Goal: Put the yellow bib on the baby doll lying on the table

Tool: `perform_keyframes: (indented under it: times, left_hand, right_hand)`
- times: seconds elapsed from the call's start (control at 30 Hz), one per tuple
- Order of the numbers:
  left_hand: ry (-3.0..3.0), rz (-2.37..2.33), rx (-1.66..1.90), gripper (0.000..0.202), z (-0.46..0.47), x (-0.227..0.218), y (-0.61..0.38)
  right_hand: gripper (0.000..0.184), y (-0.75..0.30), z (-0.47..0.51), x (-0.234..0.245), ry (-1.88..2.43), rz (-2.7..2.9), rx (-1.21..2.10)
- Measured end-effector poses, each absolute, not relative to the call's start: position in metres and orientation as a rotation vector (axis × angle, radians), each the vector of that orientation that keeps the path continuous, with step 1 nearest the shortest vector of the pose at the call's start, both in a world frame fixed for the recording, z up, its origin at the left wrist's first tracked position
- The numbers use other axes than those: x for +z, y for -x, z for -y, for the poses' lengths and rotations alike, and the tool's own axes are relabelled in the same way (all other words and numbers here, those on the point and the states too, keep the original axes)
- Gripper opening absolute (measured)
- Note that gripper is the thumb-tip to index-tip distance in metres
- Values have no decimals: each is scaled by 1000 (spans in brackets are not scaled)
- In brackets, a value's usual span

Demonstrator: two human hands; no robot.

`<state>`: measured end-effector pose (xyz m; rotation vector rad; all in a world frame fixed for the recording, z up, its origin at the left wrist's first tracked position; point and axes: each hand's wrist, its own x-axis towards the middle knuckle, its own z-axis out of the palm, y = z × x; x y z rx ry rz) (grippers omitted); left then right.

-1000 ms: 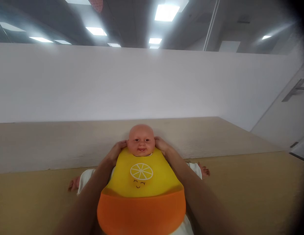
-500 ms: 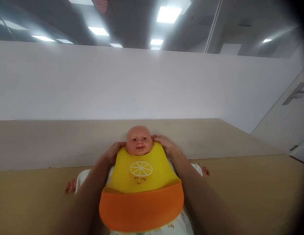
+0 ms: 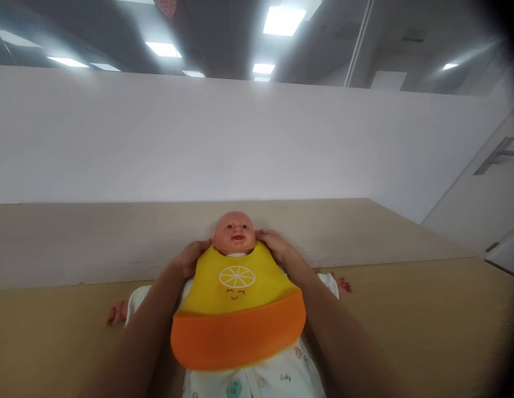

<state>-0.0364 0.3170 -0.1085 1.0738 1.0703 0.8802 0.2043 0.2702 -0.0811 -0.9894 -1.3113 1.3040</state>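
A baby doll (image 3: 234, 224) lies on its back in a white printed outfit (image 3: 277, 376), arms spread to the sides. Over its chest lies a yellow bib (image 3: 236, 296) with a white citrus slice, a smiling face and an orange pocket (image 3: 238, 340). At the left of the doll's neck, my left hand (image 3: 193, 257) is closed on the bib's upper edge. My right hand (image 3: 276, 244) grips the opposite upper edge, fingers reaching behind the neck. The fingertips of both hands and the ends of the bib's neck straps are hidden behind the doll's head.
The doll rests on a wooden surface (image 3: 406, 315), with a paler wooden strip (image 3: 95, 237) behind its head. Beyond stands a white wall (image 3: 199, 138) with glass above it. A door handle (image 3: 495, 157) shows at the far right.
The bib's lower edge has shifted up, uncovering more of the printed outfit. The doll's head tips back slightly, and the bib's neckline sits a little lower beneath the chin. Both hands stay by the neck.
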Motion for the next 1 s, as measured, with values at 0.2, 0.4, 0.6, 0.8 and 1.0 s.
perform_keyframes:
  times: [0.2,0.4,0.6,0.8,1.0]
  left_hand:
    - [-910,-1109,853,17,-315,-108,35]
    - [-927,-1155,893,13,-315,-107,30]
    - [-1060,-1199,968,16,-312,-105,28]
    - [-1136,-1232,1046,20,-309,-104,26]
    - [-1206,-1219,1113,31,-313,-109,29]
  right_hand:
    - [31,-206,-235,-64,970,1531,999]
    - [31,-205,-251,-66,1140,1546,1061]
    - [25,-204,-280,-83,1186,1454,1152]
    - [24,-202,-303,-95,1186,1447,1294]
    - [25,-201,-301,-95,1246,1413,1319]
